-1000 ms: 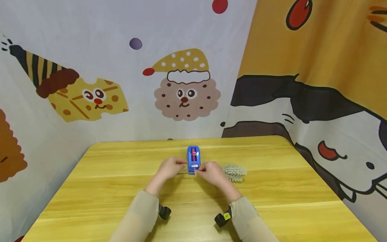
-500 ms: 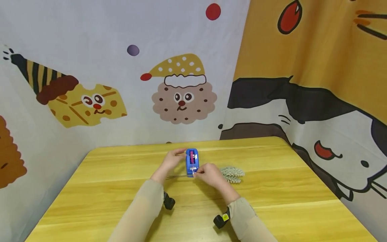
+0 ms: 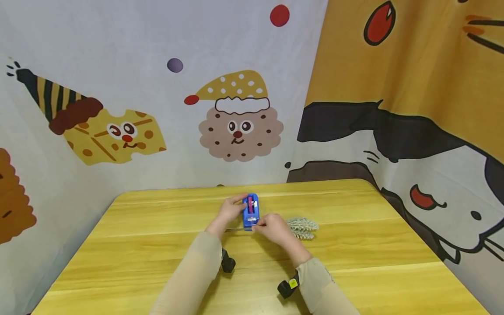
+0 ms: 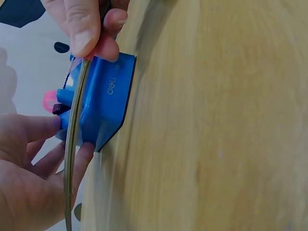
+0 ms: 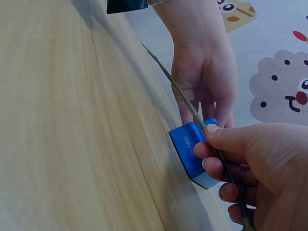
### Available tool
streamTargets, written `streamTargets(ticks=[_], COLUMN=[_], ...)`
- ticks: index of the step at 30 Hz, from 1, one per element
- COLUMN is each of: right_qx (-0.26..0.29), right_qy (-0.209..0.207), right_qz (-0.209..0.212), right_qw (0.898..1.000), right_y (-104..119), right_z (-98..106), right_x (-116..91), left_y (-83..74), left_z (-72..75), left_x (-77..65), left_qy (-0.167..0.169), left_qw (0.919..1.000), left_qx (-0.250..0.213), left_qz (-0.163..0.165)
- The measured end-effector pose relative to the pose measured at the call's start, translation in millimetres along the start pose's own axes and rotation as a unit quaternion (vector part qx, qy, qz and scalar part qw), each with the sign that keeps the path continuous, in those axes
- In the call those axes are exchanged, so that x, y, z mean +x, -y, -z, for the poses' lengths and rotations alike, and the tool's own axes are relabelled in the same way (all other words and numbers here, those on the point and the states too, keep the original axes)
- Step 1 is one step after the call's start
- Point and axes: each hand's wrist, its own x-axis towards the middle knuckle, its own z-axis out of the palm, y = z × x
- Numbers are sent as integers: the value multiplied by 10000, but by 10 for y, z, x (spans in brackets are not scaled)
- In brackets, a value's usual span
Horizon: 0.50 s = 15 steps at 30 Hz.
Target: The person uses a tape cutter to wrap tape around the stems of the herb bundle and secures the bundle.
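Note:
A blue tape dispenser (image 3: 255, 209) with a pink core stands on the table before me. My left hand (image 3: 231, 210) holds its rear end, thumb on one side and fingers on the other, as the left wrist view shows. My right hand (image 3: 275, 228) pinches thin stems (image 5: 180, 89) between thumb and fingers, right at the dispenser's front end. The pale, seeded heads of this dried grass bunch (image 3: 303, 227) stick out to the right behind that hand. In the left wrist view the brownish stems (image 4: 73, 139) cross in front of the dispenser. Something pink shows at the pinching fingertips.
The wooden table (image 3: 157, 262) has its far edge close behind the dispenser. A cartoon-printed curtain (image 3: 157, 175) hangs behind the table and along its sides. Each wrist carries a small black camera (image 3: 228, 261).
My left hand has left the dispenser's front end, moved back along its left side and taken hold of its rear. The right hand has stayed at the front with the stems.

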Motion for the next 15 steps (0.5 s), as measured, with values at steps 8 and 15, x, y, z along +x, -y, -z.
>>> streamTargets(ticks=[8, 15], right_qx=[44, 48], right_qy=[18, -27], right_qz=[-48, -78], right_qw=[10000, 10000], right_y=[-7, -12], right_z=[-17, -40], right_x=[0, 3], left_y=[20, 3], left_z=[-37, -33], left_x=[16, 13], left_qy=[-98, -112], left_qw=[9999, 9999], left_qx=[90, 20], left_qz=[-1, 110])
